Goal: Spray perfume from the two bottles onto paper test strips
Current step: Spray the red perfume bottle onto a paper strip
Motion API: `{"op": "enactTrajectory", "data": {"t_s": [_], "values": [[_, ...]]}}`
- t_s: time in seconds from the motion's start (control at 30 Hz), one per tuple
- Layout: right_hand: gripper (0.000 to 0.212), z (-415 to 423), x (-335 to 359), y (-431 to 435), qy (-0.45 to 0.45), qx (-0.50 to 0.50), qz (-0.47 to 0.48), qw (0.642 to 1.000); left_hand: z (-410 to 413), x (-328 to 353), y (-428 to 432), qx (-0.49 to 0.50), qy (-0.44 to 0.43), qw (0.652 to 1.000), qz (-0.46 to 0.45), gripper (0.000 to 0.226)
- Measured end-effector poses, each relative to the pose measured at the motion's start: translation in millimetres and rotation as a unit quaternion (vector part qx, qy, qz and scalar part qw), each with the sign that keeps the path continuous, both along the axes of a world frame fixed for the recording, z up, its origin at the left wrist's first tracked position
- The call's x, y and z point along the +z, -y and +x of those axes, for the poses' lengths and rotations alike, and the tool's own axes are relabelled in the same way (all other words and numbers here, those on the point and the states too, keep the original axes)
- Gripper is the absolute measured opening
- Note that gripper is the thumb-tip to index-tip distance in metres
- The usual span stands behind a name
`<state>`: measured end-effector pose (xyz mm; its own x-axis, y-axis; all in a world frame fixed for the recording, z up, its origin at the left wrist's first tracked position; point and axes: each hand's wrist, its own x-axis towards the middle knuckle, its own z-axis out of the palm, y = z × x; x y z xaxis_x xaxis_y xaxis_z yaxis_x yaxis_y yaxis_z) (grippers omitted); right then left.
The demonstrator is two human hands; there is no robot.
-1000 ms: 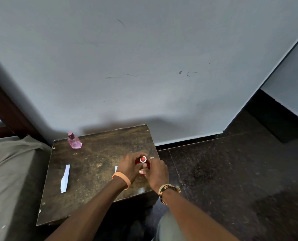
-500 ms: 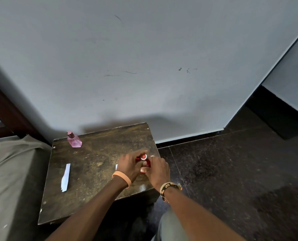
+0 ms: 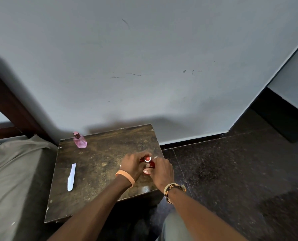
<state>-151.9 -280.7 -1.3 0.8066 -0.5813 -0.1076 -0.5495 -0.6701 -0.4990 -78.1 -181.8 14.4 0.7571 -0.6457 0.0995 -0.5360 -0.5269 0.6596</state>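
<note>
fingers (image 3: 136, 156) of both hands curled round the red bottle (image 3: 147, 160), by the bench's right edge

it stands upright between the left hand (image 3: 131, 165) and the right hand (image 3: 162, 171), gripped from either side, its round top showing. the paper strip (image 3: 71, 177) lies well apart to the left on the bench (image 3: 101, 180), long axis running away from the person, so the left hand is nearer. the pink bottle (image 3: 80, 140) stands at the far left corner.

Glossy worn wooden table (image 3: 99, 171); matt paper strip (image 3: 71, 177)
</note>
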Motion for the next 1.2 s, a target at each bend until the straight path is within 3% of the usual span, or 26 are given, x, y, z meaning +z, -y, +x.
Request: {"op": "enactTrajectory", "data": {"t_s": [0.2,0.37,0.57,0.7,0.8,1.0,1.2], "values": [[0.016,0.6,5.6,-0.2,-0.002,-0.002,0.023,1.000,-3.0,-3.7,4.4,0.061,-0.028,0.997,-0.031,0.029],[0.010,-2.8,4.5,1.0,0.009,-0.002,0.018,1.000,-0.9,-3.9,5.9,-0.001,-0.012,1.000,0.001,0.037],[0.015,-2.8,9.4,1.3,0.003,-0.002,0.024,1.000,-2.6,-5.2,7.0,0.059,-0.013,0.998,-0.026,0.030],[0.018,-2.6,9.2,-0.3,0.003,-0.001,0.029,1.000,-2.7,-3.0,4.0,0.029,-0.034,0.999,-0.015,0.040],[0.020,-2.8,7.9,-1.9,-0.001,-0.003,0.023,1.000,-0.6,-1.0,1.3,0.008,-0.025,1.000,-0.015,0.035],[0.017,-1.7,10.3,-0.3,-0.004,0.000,0.030,1.000,-2.5,-1.5,4.3,0.054,-0.026,0.998,-0.017,0.035],[0.014,-3.8,8.6,-0.2,0.000,0.001,0.020,1.000,-3.6,0.6,2.1,0.020,-0.024,0.999,-0.009,0.031]]}}
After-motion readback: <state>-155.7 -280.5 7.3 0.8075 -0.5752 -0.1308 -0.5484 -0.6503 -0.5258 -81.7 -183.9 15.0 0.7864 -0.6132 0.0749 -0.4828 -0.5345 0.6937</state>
